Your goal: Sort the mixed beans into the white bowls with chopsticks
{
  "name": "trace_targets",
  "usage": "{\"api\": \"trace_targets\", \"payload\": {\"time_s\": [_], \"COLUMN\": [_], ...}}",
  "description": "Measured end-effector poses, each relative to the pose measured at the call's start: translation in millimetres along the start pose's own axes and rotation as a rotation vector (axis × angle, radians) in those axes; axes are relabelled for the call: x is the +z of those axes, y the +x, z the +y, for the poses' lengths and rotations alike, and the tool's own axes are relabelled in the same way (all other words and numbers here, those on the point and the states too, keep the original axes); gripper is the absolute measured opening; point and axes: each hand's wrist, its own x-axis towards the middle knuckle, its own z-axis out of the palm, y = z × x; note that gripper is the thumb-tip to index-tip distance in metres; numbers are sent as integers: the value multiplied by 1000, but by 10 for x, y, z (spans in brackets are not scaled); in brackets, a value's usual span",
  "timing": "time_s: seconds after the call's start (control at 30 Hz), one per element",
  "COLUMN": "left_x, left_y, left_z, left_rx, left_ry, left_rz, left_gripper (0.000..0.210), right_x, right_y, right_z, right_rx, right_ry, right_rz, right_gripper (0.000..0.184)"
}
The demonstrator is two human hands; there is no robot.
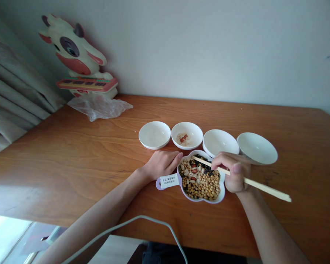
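Note:
A purple-and-white scalloped dish (222,192) with a short labelled handle stands on the table, full of mixed beans, peanuts and dark seeds. My left hand (163,163) rests at its left edge, fingers curled against the rim and partly hidden. My right hand (233,172) is closed around wooden chopsticks (266,189), whose tips reach into the dish's upper part among the dark seeds. Just behind the dish is a white bowl (187,126) with a few red-skinned peanuts and pale pieces in it. Nothing shows between the chopstick tips.
More white bowls stand in the same row: one at the left (154,134), another behind my right hand (220,141), and one at the right (257,146). A cow-shaped toy keyboard (88,84) and a crumpled plastic bag (100,106) sit back left. A pale cable (143,217) crosses the foreground.

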Motion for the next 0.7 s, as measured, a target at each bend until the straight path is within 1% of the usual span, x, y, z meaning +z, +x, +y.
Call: {"api": "trace_targets", "payload": {"time_s": [0.07,0.13,0.23,0.3,0.47,0.7], "left_x": [-5,-11,-12,-6,10,24], "left_y": [-1,-1,-1,-1,0,-3], "left_z": [5,7,3,-3,-12,-27], "left_rx": [4,2,0,4,13,24], "left_ry": [-2,-1,4,13,13,34], "left_rz": [3,-1,-8,-4,13,19], "left_gripper": [48,48,49,50,51,50], "right_x": [-12,-30,-61,-75,-62,-16], "right_y": [8,19,28,30,18,3], "right_z": [-14,-29,-36,-29,-5,-2], "right_rx": [-20,-18,15,39,59,58], "right_ry": [-22,-8,39,53,33,36], "right_rz": [-23,-7,18,5,-67,-40], "right_gripper": [72,74,76,77,73,71]}}
